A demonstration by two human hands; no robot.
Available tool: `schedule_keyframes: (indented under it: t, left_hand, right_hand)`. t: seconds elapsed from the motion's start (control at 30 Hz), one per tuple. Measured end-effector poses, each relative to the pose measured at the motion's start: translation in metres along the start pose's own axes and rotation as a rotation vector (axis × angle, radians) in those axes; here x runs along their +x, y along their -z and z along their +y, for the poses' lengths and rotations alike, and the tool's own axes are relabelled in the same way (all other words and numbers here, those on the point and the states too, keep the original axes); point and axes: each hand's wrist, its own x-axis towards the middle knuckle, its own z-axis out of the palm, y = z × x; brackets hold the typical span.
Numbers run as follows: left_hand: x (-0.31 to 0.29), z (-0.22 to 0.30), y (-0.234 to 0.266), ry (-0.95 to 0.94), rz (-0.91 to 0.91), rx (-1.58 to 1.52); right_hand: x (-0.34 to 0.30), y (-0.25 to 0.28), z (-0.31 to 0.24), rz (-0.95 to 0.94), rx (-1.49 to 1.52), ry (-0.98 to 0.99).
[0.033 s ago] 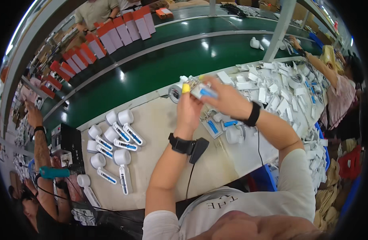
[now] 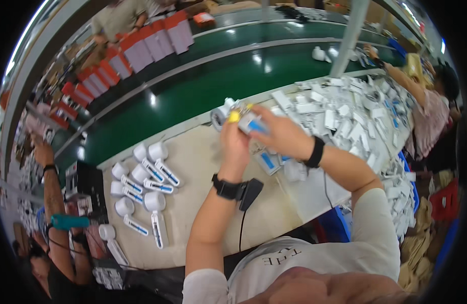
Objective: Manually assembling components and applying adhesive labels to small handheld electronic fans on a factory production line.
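My left hand (image 2: 235, 144) and my right hand (image 2: 286, 133) meet above the far edge of the table, both closed around a white handle part with a blue strip (image 2: 257, 125). Motion blur hides its finer details. Yellow covers (image 2: 234, 117) show at the fingertips. Just beyond my left hand is a white round head (image 2: 219, 117); whether it joins the held part I cannot tell. Under my right hand lies another white handle part with a blue block (image 2: 268, 162). Beside it sits a white rounded piece (image 2: 294, 171), partly covered by my right hand and wrist.
Several white round-headed devices with blue-striped handles (image 2: 160, 187) lie at the table's left. A heap of white casings (image 2: 335, 111) covers the right. Beyond runs a green conveyor (image 2: 193, 86) with orange-and-white boxes (image 2: 137, 53). Co-workers' arms (image 2: 53, 187) show at both sides.
My right hand has come slightly closer to me, still at the held part. My left hand has stayed nearly in place. The whole view has shifted a little.
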Motion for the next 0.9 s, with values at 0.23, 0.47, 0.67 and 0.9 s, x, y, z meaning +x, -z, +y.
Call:
schedule_keyframes:
  t: [0.23, 0.47, 0.67, 0.9]
  left_hand:
    - [-0.059, 0.064, -0.027, 0.33, -0.111, 0.404]
    - [-0.103, 0.102, -0.054, 0.425, -0.208, 0.383]
    - [-0.069, 0.09, -0.02, 0.332, -0.06, 0.511]
    - [-0.05, 0.071, 0.008, 0.411, 0.008, 0.436]
  right_hand:
    - [-0.042, 0.041, 0.008, 0.259, -0.015, 0.451]
    - [-0.049, 0.029, -0.014, -0.538, 1.023, 0.194]
    - [-0.022, 0.038, -0.005, 0.003, 0.659, 0.133]
    - [-0.011, 0.013, 0.025, -0.054, 0.865, 0.04]
